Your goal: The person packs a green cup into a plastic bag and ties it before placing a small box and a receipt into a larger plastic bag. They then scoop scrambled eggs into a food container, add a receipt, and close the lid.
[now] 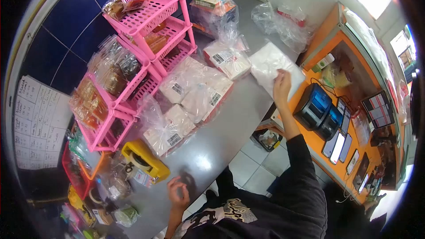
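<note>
My right hand reaches to the far end of the grey counter. Its fingers are bent together at a stack of white plastic bags and seem to pinch the top one; the fingertips are partly hidden. Low over the near counter, my left hand holds nothing, its fingers loosely curled and apart from the thumb. The closest thing to it is a yellow tape dispenser. Between the hands lie several white boxes in clear knotted bags, with printed labels on them.
Pink tiered racks with packaged food stand along the blue tiled wall. At right, an orange shelf bears black printers and several phones. Bagged boxes sit at the back. Red and orange baskets are at lower left.
</note>
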Motion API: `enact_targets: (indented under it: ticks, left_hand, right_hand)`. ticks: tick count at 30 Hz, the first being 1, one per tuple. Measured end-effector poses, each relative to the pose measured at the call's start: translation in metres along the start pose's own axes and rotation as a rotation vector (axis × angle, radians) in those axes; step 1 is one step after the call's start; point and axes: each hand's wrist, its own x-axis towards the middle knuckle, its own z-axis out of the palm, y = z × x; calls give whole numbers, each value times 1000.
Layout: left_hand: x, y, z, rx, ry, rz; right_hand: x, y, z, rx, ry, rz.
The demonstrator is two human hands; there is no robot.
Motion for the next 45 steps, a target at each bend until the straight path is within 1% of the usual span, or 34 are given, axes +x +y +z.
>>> enact_targets:
  ticks: [1,2,3,4,5,6,8,9,10,11,12,14,15,17,18,19,20,21,22,24,25,27,28,30,31,33,35,37,38,40,41,43,44,45]
  left_hand:
    - [12,2,11,-49,-8,26]
    - [26,5,23,-102,-18,57]
    - [40,10,35,-101,-20,64]
    - [56,16,48,-156,-75,90]
    - [73,24,62,-211,-130,117]
    - [90,35,76,-233,-166,150]
    - [122,55,104,-258,-204,195]
    - [135,64,117,-313,-259,239]
    - [144,72,129,-368,-318,282]
    - [151,80,139,-375,-329,290]
    - [157,87,147,-400,-384,307]
    - [165,97,160,-430,-446,331]
    - [167,100,165,-429,-477,341]
    - [173,106,175,-431,-512,351]
    - [178,110,180,-432,-530,331]
    - [184,114,186,-435,-547,311]
    - [192,119,195,-438,-553,314]
    - [203,122,207,-379,-550,372]
    - [216,126,220,-320,-546,432]
    - [239,133,249,-238,-538,481]
    - [247,133,263,-243,-544,484]
    - [254,127,288,-16,-476,546]
    - [249,116,301,-24,-480,542]
    - [238,94,320,41,-518,396]
    - [233,90,322,37,-522,395]
    - [223,80,319,101,-429,396]
    - [222,79,319,82,-412,413]
    - [220,77,324,59,-363,434]
    - [220,78,324,33,-388,464]
    - [220,76,321,75,-332,437]
    - [220,78,321,66,-342,460]
    - [221,82,318,159,-235,611]
    - [223,84,318,150,-237,625]
    - [223,83,318,114,-328,590]
  right_hand:
    - [15,6,2,-170,278,-126]
    - [27,21,5,-166,285,-123]
    - [33,46,11,-205,161,-121]
    - [37,66,16,-244,39,-118]
    - [34,71,23,-240,-137,97]
    - [28,94,29,-312,-308,23]
    - [22,92,34,-387,-448,27]
    - [24,91,36,-393,-439,30]
    - [25,88,38,-437,-443,93]
    - [25,86,39,-481,-445,161]
    - [26,79,40,-488,-434,171]
    - [33,63,37,-659,-446,337]
    - [34,61,33,-663,-439,345]
    - [34,56,23,-699,-648,323]
    - [32,48,19,-731,-674,344]
    - [29,55,16,-734,-674,351]
    - [27,61,12,-657,-732,230]
    - [27,67,8,-577,-783,109]
    - [27,67,4,-578,-774,115]
    - [24,66,-5,-241,-689,67]
    - [22,60,-9,-245,-685,74]
    - [18,51,-17,-31,-612,294]
    - [13,62,-15,-39,-615,299]
    - [5,82,-11,-212,-441,247]
    - [7,79,-9,-217,-442,251]
    - [8,70,9,-479,-350,361]
    - [4,67,9,-516,-281,304]
    - [4,81,17,-501,-176,437]
    - [3,74,17,-513,-145,465]
    - [1,58,15,-526,-93,505]
    - [2,51,13,-548,-116,496]
    - [3,50,10,-574,-125,492]
    - [5,50,7,-594,-168,443]
    - [4,55,9,-612,-214,396]
